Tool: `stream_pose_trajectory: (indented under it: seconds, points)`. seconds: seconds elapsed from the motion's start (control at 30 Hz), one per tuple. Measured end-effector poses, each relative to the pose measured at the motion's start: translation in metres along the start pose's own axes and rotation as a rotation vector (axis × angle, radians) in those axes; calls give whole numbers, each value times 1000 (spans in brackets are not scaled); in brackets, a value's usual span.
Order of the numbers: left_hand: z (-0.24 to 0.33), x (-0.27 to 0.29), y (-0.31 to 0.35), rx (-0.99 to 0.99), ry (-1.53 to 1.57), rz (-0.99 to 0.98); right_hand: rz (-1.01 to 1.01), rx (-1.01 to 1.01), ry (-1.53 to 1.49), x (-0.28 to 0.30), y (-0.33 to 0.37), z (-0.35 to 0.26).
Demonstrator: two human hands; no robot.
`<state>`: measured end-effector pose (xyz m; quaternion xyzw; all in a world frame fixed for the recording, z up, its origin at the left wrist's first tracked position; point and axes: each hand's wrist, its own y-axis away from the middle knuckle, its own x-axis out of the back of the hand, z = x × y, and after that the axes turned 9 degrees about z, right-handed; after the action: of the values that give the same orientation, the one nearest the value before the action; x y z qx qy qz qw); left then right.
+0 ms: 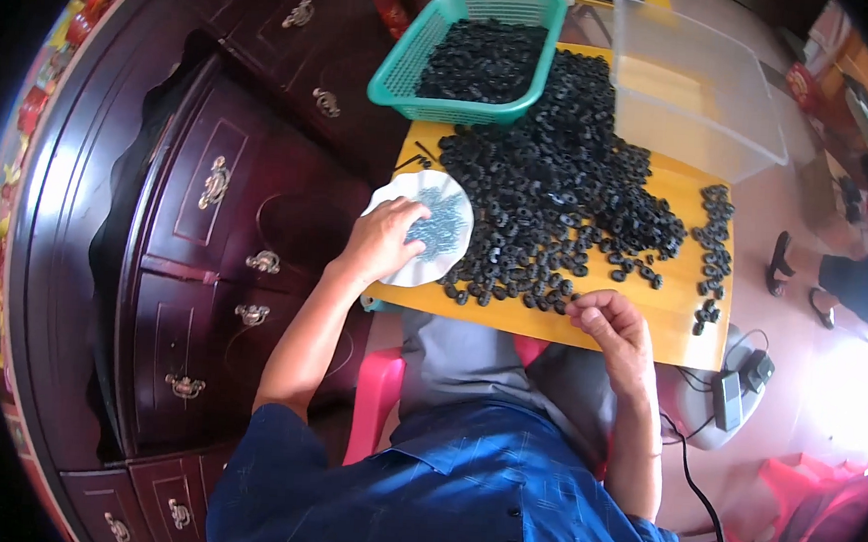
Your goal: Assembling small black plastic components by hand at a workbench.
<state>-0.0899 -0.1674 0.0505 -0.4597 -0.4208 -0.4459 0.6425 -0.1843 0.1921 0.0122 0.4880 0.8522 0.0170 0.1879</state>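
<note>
My left hand reaches over a white scalloped plate at the table's left edge. Its thumb and fingers are apart above a heap of thin silvery pins; no pin can be made out between them. At the front edge of the table, my right hand has its thumb and forefinger pinched together beside the nearest black pieces; what they hold, if anything, is too small to tell. A large pile of small black oval pieces with holes spreads over the yellow table.
A green basket of black pieces stands at the back left, a clear plastic bin at the back right. A separate row of black pieces lies along the right edge. Dark drawers flank my left; a person's sandaled feet show right.
</note>
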Motion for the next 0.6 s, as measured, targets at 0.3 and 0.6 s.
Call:
stream_pose_trajectory:
  seconds: [0.3,0.6]
  points:
    - [2,-1,-5,-54,-18,-30,-46,-7,-68,2,-1,3]
    - [4,2,-11,-7,-9,-108,-66,-7,-80,4,-1,2]
